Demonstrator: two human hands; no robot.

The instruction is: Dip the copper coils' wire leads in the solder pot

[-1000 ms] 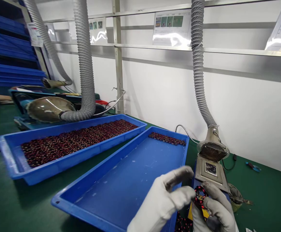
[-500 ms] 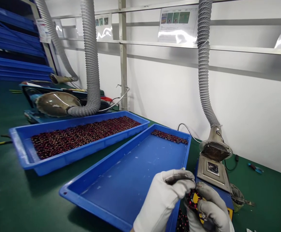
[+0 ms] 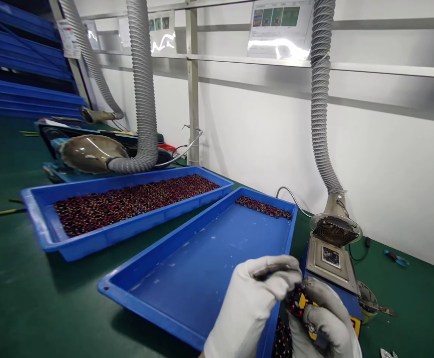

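My left hand, in a white glove with darkened fingertips, has its thumb and fingers pinched together. Its tips meet the edge of the dark-red parts; what lies between them is hidden. My right hand, gloved too, is closed around a yellow-and-black piece whose kind I cannot make out. Small dark-red parts show against that piece, partly covered by fingers. Below the hands, more dark-red parts lie beside the near blue tray, which has a few rows of similar parts at its far end.
A second blue tray holds a thick layer of dark-red parts. To the right stands a solder pot beneath an extraction hood on a grey hose. Blue-handled cutters and a small cup are near it.
The camera view has shifted slightly, moving the trays a little right and up. The yellow-and-black piece looks slightly turned in my right hand; my left fingertips stay close to it.
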